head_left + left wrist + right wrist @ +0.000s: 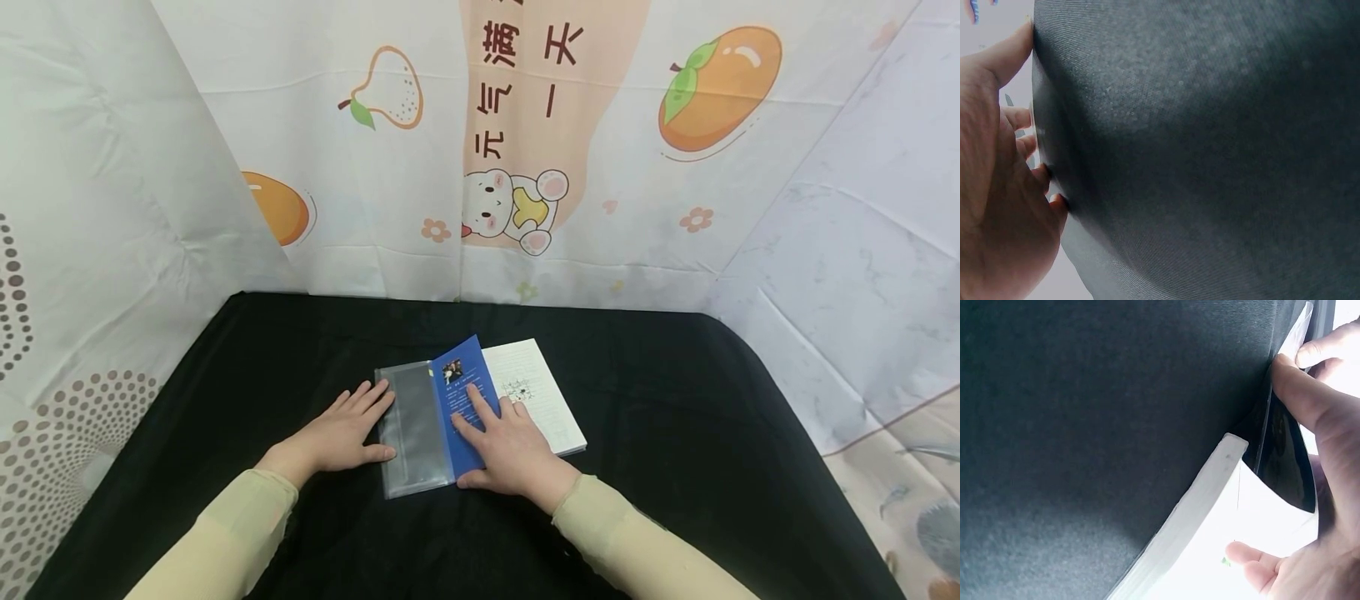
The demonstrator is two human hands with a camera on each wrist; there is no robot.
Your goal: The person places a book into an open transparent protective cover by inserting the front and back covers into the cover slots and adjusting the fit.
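Observation:
A book (551, 392) lies open on the black cloth, its white page block to the right with a small drawing printed on it. Its blue cover flap (468, 367) is turned to the left and reaches into a clear plastic book cover (420, 425). My left hand (341, 433) lies with spread fingers at the left edge of the plastic. My right hand (513, 450) rests across the blue flap, index and middle fingers extended on it and thumb at its lower edge. In the right wrist view, the page block (1204, 506) shows beside the right hand (1329, 462).
The black cloth (675, 433) covers the table around the book. A white curtain (405, 167) printed with fruit and a cartoon bear hangs behind, and pale sheets stand at the left and right sides.

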